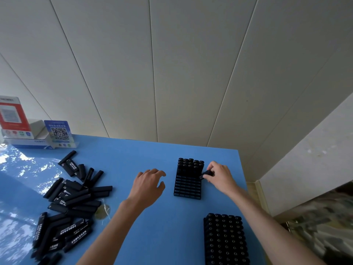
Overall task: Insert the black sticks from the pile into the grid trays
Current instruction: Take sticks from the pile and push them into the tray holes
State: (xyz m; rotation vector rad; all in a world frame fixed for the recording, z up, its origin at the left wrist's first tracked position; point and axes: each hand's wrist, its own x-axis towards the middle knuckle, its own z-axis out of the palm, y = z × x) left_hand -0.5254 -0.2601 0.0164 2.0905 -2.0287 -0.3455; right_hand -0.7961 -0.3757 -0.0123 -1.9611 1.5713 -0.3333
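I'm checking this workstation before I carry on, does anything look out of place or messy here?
Nothing looks damaged. The loose black sticks lie in a jumbled heap at the left of the blue table, a few strays apart at its far end. A crumpled clear wrapper lies beside the heap.

On the counter (pixel 152 236), the pile of sticks (pixel 70 199) is lying at the left, with two sign stands (pixel 59 131) being kept behind it at the far left corner. A part-filled grid tray (pixel 188 185) is sitting to the right of centre, sticks being held in its far rows only, while a full tray (pixel 225 240) is standing nearer, in front of it and slightly right.
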